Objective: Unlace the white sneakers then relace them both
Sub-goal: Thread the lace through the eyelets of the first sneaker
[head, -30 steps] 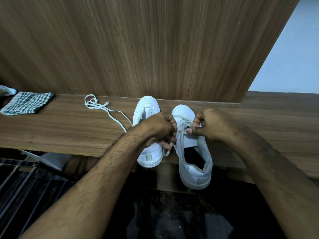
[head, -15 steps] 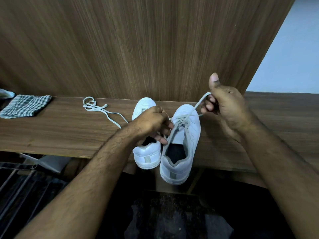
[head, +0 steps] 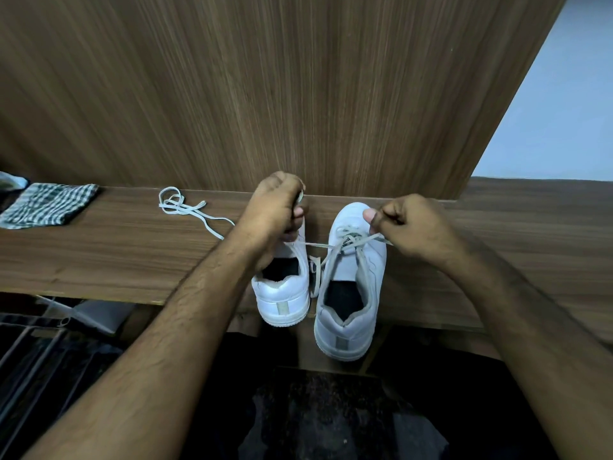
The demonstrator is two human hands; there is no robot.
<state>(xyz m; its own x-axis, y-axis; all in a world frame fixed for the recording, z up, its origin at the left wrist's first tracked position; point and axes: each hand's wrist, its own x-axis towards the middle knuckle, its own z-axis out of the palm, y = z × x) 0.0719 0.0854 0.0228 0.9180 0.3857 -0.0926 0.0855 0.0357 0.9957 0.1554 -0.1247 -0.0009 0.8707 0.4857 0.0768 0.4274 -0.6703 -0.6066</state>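
Two white sneakers stand side by side on the wooden shelf [head: 116, 260], heels toward me. The left sneaker [head: 285, 297] has no lace in it. The right sneaker [head: 351, 293] carries a grey-white lace [head: 331, 257] through its front eyelets. My left hand [head: 275, 210] is curled above the left sneaker's toe and grips one lace end, which runs taut across to the right shoe. My right hand [head: 411, 227] pinches the other lace end just right of that shoe's eyelets. A loose white lace [head: 185, 207] lies on the shelf to the left.
A folded checked cloth [head: 46, 204] lies at the shelf's far left. A wood-grain wall panel [head: 265, 94] rises right behind the shoes. Below the shelf on the left is a metal rack [head: 33, 343]; a dark floor lies below me.
My right hand came down from above the shelf to beside the right shoe's eyelets. My left hand rose and moved back over the left shoe's toe, pulling its lace end tight.
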